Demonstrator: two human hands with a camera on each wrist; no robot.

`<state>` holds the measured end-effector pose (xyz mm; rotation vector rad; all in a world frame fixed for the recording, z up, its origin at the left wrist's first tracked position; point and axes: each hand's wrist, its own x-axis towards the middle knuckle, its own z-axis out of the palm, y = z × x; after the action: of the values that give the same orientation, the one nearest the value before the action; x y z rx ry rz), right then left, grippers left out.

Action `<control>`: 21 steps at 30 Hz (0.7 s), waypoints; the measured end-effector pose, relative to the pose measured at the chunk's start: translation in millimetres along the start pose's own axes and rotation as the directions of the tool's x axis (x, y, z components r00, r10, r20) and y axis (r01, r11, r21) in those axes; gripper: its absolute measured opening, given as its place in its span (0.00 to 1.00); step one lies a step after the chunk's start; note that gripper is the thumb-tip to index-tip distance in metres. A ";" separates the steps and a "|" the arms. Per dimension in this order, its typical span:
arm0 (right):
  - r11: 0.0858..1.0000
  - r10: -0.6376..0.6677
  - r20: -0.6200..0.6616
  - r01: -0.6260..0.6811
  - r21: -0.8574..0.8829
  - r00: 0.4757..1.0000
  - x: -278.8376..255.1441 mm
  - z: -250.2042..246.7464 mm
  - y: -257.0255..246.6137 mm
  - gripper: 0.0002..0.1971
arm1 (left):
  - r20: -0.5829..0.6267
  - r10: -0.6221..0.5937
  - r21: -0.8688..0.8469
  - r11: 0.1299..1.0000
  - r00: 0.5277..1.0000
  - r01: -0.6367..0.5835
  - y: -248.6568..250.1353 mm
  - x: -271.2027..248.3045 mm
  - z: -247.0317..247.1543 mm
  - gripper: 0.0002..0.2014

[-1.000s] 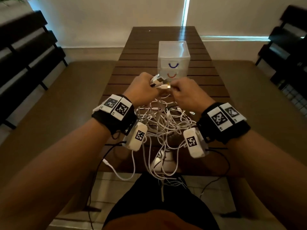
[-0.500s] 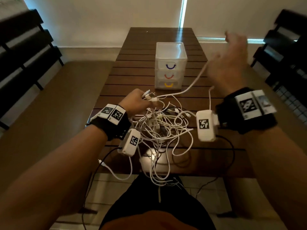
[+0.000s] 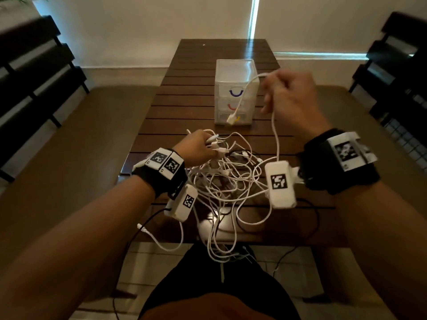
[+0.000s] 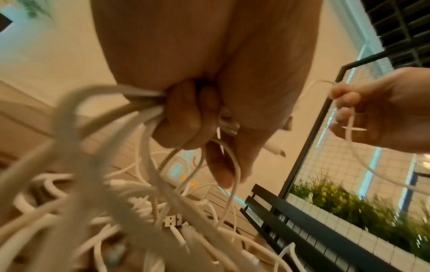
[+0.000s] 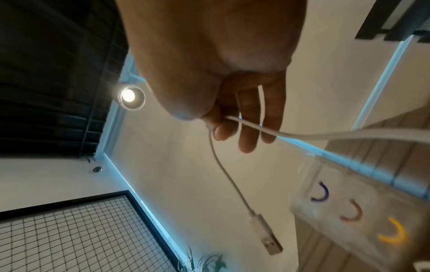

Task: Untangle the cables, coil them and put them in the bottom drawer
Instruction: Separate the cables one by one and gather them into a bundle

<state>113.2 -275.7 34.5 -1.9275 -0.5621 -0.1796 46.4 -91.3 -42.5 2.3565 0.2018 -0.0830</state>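
Note:
A tangle of white cables (image 3: 228, 179) lies on the near end of the wooden table (image 3: 184, 116) and spills over its front edge. My left hand (image 3: 198, 147) rests at the tangle's far left and grips a bunch of cable ends (image 4: 149, 110). My right hand (image 3: 291, 98) is raised to the right of the clear three-drawer box (image 3: 235, 72) and pinches one white cable (image 5: 302, 136). That cable's USB plug (image 3: 231, 119) dangles in front of the bottom drawer with the yellow handle (image 5: 395, 235). All three drawers look closed.
Dark slatted benches (image 3: 34, 77) stand along both sides, with brown cushioned seats (image 3: 80, 139) flanking the table. Thin black wires (image 3: 307, 229) run from my wrist cameras over the table's front edge. My legs sit under the near edge.
My hands parted; the right one swung up to the right drawing one cable out of the tangle, then came back lower and nearer the box. My left hand sank onto the pile, still gripping cable ends.

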 end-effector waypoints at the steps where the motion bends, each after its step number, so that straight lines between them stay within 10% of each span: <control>1: 1.000 0.004 -0.019 -0.004 -0.010 1.000 3.0 -9.2 -4.0 0.11 | -0.021 -0.012 -0.047 0.999 1.000 0.011 -3.4 0.7 1.8 0.12; 12: 0.804 0.343 0.191 -0.393 0.447 0.919 -33.4 -29.3 30.4 0.11 | -0.008 -0.071 -0.497 0.866 0.997 0.057 41.7 1.0 -13.6 0.12; 21: 0.906 0.264 0.606 -0.408 0.110 0.750 -77.4 -7.8 24.8 0.09 | 0.035 -0.021 -0.760 0.649 0.999 0.040 64.7 9.8 -4.1 0.14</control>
<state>57.7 -314.0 -11.7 -1.7944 -0.5801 0.7153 67.0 -132.7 4.1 1.4916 0.2125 -0.0291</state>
